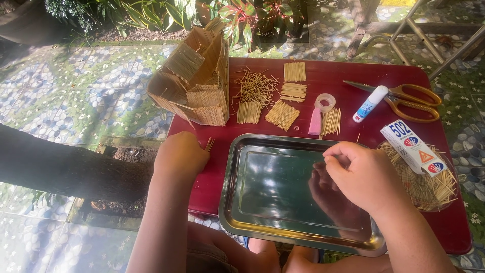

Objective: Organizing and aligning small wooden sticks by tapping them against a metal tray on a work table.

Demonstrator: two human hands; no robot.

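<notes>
While left hand (180, 154) grips sticks (208, 144) | right hand (361, 174) curled, contents unclear | 1 tray (242, 222)

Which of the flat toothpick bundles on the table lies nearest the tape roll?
The bundle just below the tape roll, beside the pink eraser. The other bundles lie farther left, toward the toothpick house.

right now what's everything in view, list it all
dark red low table: one, over the tiled ground
shiny steel tray: one, table front
toothpick model house: one, tan, back left corner
toothpick bundles: several, tan, table middle
clear tape roll: one, mid table
white glue tube: one, blue cap, beside the scissors
gold-handled scissors: one, back right
white glue box: one, on the loose toothpick heap, right
left hand: fisted on a few toothpicks
right hand: curled over the tray
</notes>
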